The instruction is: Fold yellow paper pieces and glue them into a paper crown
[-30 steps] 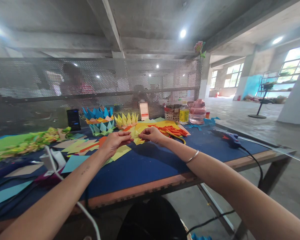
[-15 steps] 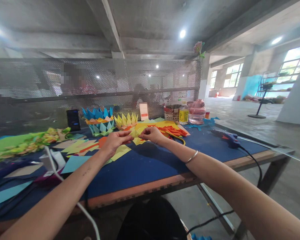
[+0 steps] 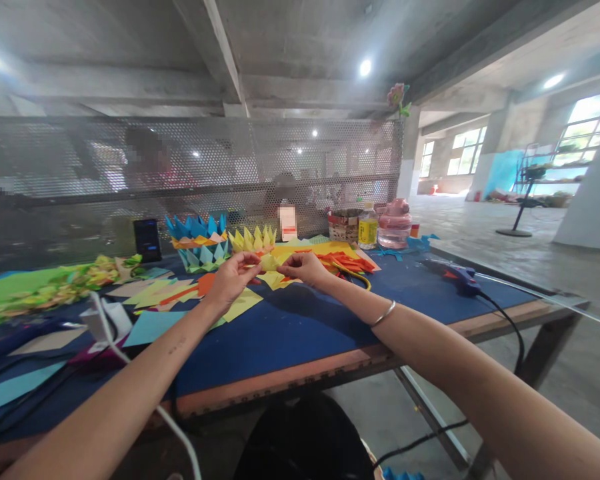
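Observation:
Between my two hands, above the blue-topped table (image 3: 310,333), is a small piece of yellow paper (image 3: 270,263). My left hand (image 3: 234,279) pinches its left side with thumb and fingers. On the other side my right hand (image 3: 304,268) grips it between thumb and forefinger; a silver bangle circles that forearm. Just below lie yellow paper pieces (image 3: 280,281). Behind my hands stand a folded yellow paper crown (image 3: 253,241) and blue paper crowns (image 3: 197,230). Folded orange paper strips (image 3: 347,261) are heaped to the right of my right hand.
A glue gun (image 3: 457,277) with a black cord lies at the right. A basket (image 3: 344,225), a yellow-labelled bottle (image 3: 367,227) and a pink jug (image 3: 395,225) stand at the back, before a perforated screen (image 3: 310,147). A white cable (image 3: 111,333) crosses the left side.
My left hand's fingers have curled in closer around the yellow paper, and the paper has tilted slightly. My right hand has barely moved.

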The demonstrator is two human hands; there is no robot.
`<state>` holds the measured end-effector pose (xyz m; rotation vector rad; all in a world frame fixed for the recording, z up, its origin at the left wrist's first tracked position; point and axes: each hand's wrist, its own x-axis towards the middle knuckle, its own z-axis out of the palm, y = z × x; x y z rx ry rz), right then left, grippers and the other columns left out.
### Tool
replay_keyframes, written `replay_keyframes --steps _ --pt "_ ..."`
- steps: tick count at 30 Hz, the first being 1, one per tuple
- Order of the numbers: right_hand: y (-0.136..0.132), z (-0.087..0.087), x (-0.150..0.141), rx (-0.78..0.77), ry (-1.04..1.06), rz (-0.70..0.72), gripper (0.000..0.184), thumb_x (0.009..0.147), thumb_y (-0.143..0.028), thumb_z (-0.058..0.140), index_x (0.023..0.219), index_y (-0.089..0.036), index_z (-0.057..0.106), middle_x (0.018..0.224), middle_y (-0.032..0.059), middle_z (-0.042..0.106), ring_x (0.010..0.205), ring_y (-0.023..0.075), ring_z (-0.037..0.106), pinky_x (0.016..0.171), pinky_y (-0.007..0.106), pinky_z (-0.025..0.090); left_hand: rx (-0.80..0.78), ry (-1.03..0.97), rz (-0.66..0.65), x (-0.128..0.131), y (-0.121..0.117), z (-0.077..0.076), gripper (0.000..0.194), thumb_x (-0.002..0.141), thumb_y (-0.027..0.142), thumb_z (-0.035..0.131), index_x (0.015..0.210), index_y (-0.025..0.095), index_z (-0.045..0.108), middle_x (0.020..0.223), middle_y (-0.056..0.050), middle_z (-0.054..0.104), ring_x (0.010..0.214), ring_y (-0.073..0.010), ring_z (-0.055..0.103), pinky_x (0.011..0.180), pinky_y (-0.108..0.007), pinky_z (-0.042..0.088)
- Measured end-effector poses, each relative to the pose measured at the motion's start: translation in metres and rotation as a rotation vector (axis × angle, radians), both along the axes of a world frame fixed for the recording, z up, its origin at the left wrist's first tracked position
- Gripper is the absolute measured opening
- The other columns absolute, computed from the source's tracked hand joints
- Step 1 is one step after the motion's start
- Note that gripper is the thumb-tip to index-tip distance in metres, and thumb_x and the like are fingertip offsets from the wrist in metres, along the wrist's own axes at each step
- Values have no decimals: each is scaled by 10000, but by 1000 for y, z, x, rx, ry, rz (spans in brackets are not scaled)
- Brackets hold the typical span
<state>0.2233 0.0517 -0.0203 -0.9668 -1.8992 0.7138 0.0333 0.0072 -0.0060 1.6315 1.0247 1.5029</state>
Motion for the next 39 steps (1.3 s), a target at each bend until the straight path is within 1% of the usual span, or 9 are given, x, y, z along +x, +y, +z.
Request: replay_keyframes --steps 4,7,12,14,19,26,32,35,39 --pt "-1 0 0 30 0 15 346 700 -488 676 719 -144 640 676 6 642 589 83 554 546 193 417 -42 48 14 1 -1 0 398 550 447 774 760 152 608 800 -30 637 696 -191 655 554 -268 500" --pt "-3 1 0 41 13 46 336 694 -481 681 728 -147 650 673 1 638 590 85 552 565 201 432 -82 56 22 -1 0 -1 376 535 442 789 704 147 629 702 -27 646 695 -199 656 581 -270 499" --pt "-3 4 -1 -5 99 155 292 661 -406 725 776 -145 667 726 9 663 633 95 579 629 222 463 -124 -32 8 -6 2 -2 343 511 393 816 670 139 649 678 -43 689 615 -163 641 651 -288 506" --pt "-3 6 -1 -22 130 168 278 647 -382 739 775 -145 671 728 5 665 639 96 582 644 227 470 -141 -69 -13 -6 3 -2 342 495 379 826 664 137 653 666 -37 686 606 -160 642 673 -298 508" --pt "-6 9 0 -47 141 132 247 641 -358 749 725 -138 674 685 -2 658 607 88 565 615 220 459 -145 -96 -29 -5 3 -1 331 467 338 842 649 136 654 621 -5 652 587 -152 640 683 -299 505" --pt "-4 9 -1 -41 130 107 247 631 -369 741 664 -140 652 634 -9 627 548 73 508 552 209 393 -115 -108 -29 -3 0 1 327 443 318 849 625 138 645 601 2 642 599 -140 628 709 -291 499" --pt "-1 8 -3 -58 142 50 289 603 -395 745 611 -143 604 586 -25 582 520 64 457 510 206 351 -109 -117 -19 -1 -2 1 315 478 317 836 643 134 641 620 -10 657 610 -152 643 728 -304 507" --pt "-2 9 -3 -47 149 23 287 601 -381 744 590 -145 581 560 -33 560 507 63 441 495 208 333 -113 -116 -13 -1 -1 0 312 488 303 832 665 125 647 635 -18 665 616 -158 651 732 -309 513" --pt "-3 10 -3 -39 149 22 289 600 -381 738 584 -145 572 545 -41 543 495 59 423 493 207 327 -118 -124 -4 -1 0 -1 303 489 291 829 667 118 656 628 -20 667 609 -159 655 724 -302 518"
